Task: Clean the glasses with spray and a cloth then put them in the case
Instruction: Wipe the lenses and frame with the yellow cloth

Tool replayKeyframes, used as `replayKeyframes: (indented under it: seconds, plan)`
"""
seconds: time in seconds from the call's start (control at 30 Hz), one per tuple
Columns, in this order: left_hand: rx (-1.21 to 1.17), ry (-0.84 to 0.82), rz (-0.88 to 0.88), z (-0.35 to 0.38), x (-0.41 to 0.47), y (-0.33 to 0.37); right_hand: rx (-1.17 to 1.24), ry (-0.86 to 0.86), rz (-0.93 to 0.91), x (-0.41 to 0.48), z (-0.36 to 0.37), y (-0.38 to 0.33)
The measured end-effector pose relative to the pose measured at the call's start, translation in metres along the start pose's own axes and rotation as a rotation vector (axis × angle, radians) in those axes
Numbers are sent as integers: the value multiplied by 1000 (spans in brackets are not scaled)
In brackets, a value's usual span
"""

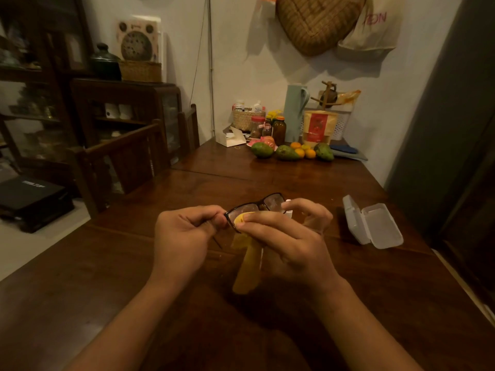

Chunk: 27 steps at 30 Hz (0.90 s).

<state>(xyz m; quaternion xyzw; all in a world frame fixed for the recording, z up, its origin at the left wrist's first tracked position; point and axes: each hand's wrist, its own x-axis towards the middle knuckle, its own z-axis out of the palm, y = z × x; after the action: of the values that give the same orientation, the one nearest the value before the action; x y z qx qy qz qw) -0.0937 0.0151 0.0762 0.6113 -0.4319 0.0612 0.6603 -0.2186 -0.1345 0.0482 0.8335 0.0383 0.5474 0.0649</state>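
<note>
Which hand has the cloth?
The right hand pinches the yellow cloth on a lens; the left hand only holds the glasses by the frame.

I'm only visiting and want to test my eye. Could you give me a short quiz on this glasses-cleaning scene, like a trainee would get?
1. True or false: the case lies open on the table.
2. The left hand holds the glasses. What does the right hand pinch? A) cloth B) case C) nothing
3. Fill in: the cloth is ____ in colour.
Key: 1 true; 2 A; 3 yellow.
</note>
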Motion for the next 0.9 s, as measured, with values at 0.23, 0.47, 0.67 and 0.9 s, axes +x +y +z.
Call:
replayKeyframes:
  seconds: [0.23, 0.47, 0.67, 0.9]
  plan:
    - [25, -4, -3, 0, 1, -1, 140, -213, 230, -5, 4, 6]
    - [5, -21, -20, 0, 1, -3, 53, -147, 82, 1, 1, -6]
    - [15, -30, -60, 0, 1, -3, 11, -37, 37, -3, -1, 1]
    - [38, -8, -47, -1, 1, 1, 74, -141, 181, -6, 3, 6]
